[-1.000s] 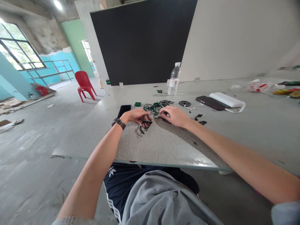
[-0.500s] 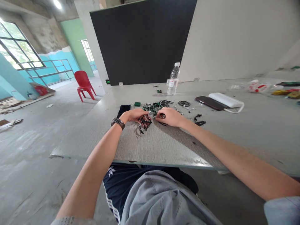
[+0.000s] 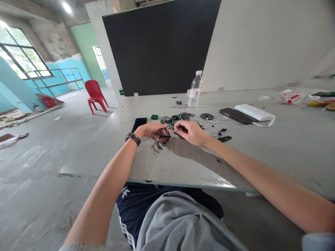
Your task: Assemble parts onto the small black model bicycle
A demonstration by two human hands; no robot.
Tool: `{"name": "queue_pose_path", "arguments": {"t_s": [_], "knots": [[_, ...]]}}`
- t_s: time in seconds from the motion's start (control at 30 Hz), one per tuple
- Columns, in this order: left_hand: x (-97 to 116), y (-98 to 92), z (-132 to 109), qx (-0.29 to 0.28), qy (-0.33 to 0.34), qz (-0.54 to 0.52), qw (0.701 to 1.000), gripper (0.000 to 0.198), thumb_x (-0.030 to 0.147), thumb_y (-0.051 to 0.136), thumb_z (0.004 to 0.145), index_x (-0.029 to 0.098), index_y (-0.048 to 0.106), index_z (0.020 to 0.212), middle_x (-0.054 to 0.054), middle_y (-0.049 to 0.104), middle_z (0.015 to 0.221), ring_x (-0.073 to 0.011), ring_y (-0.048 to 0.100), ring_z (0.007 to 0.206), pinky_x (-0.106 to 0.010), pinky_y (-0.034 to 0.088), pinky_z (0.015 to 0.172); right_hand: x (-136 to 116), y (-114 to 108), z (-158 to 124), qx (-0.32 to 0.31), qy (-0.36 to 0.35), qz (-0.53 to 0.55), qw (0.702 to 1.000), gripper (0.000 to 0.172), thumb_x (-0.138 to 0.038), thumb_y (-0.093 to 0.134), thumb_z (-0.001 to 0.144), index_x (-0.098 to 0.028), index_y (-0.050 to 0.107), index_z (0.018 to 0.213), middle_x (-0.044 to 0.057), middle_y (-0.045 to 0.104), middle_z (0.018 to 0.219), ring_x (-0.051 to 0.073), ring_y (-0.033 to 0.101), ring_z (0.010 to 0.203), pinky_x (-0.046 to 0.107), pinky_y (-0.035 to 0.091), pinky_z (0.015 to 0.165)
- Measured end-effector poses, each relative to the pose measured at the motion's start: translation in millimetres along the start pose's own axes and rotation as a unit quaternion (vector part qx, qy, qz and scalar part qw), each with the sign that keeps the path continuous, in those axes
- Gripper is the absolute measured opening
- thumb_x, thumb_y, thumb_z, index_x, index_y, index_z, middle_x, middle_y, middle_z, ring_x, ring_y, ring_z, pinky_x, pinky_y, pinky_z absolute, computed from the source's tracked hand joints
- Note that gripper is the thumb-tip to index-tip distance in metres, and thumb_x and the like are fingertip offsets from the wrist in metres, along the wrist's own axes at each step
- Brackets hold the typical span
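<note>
My left hand (image 3: pixel 152 129) is closed on a small black model bicycle frame (image 3: pixel 163 138), held just above the table. To its right, my right hand (image 3: pixel 190 131) has thumb and fingers pinched together near the frame; what lies between the fingertips, if anything, is too small to name. Just beyond both hands sits a small green model bicycle (image 3: pixel 174 120) with spoked wheels, partly hidden by my fingers. A loose black wheel (image 3: pixel 207 116) lies to the right of it. Small black parts (image 3: pixel 224 138) rest beside my right forearm.
A clear plastic bottle (image 3: pixel 195 90) stands at the back. A green block (image 3: pixel 154 117) and a dark phone (image 3: pixel 139 122) are at the left. On the right lie a brown phone-like slab (image 3: pixel 237 115), a white case (image 3: pixel 253 112) and plastic bags (image 3: pixel 285 97). The table's front edge (image 3: pixel 183 184) is near my lap.
My right hand has shifted slightly and its fingers have curled closer together. The left hand keeps hold of the bicycle frame. The whole view has moved a little.
</note>
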State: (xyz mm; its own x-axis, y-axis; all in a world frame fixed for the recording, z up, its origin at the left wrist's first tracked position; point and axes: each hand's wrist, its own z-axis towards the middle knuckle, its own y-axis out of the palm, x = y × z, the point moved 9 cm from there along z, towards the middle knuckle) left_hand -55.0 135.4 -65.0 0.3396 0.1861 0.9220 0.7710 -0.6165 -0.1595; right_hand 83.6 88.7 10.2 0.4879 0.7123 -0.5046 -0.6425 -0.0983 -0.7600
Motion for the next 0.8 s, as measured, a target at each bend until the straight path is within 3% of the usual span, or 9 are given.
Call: {"name": "queue_pose_path", "arguments": {"t_s": [0.2, 0.4, 0.63, 0.8], "knots": [[0.8, -1.9, -0.1, 0.009, 0.011, -0.012, 1.000, 0.048, 0.047, 0.050, 0.106, 0.012, 0.077, 0.088, -0.011, 0.076, 0.078, -0.0134, 0.067, 0.058, -0.026, 0.056, 0.060, -15.1, 18.7, -3.8, -0.068, -0.036, 0.023, 0.997, 0.027, -0.044, 0.052, 0.101, -0.022, 0.062, 0.089, 0.002, 0.064, 0.078, 0.016, 0.052, 0.066, 0.032, 0.040, 0.067], [1.7, -1.2, -0.8, 0.008, 0.012, -0.023, 1.000, 0.045, 0.043, 0.049, 0.107, 0.012, 0.077, 0.093, -0.010, 0.077, 0.080, -0.0142, 0.068, 0.059, -0.028, 0.056, 0.060, -8.1, 24.3, -3.0, -0.071, -0.025, 0.021, 0.997, 0.027, -0.044, 0.053, 0.099, -0.021, 0.065, 0.090, 0.003, 0.068, 0.081, 0.016, 0.055, 0.068, 0.033, 0.041, 0.070], [8.9, -3.2, -5.5, 0.057, 0.027, -0.064, 0.996, 0.043, 0.037, 0.046, 0.109, 0.011, 0.075, 0.092, -0.009, 0.076, 0.079, -0.0129, 0.068, 0.061, -0.027, 0.056, 0.065, -18.3, 31.4, -7.1, -0.123, -0.032, 0.034, 0.991, 0.032, -0.049, 0.054, 0.100, -0.021, 0.068, 0.093, 0.005, 0.073, 0.087, 0.018, 0.061, 0.072, 0.033, 0.043, 0.071], [7.9, -5.3, -2.7, 0.059, 0.032, -0.065, 0.996, 0.044, 0.038, 0.047, 0.109, 0.012, 0.074, 0.087, -0.010, 0.076, 0.080, -0.0136, 0.069, 0.063, -0.027, 0.056, 0.063, -7.1, 20.0, -3.9, -0.070, 0.006, 0.047, 0.996, 0.035, -0.048, 0.047, 0.104, -0.021, 0.068, 0.110, 0.005, 0.072, 0.089, 0.017, 0.061, 0.068, 0.033, 0.044, 0.067]]}}
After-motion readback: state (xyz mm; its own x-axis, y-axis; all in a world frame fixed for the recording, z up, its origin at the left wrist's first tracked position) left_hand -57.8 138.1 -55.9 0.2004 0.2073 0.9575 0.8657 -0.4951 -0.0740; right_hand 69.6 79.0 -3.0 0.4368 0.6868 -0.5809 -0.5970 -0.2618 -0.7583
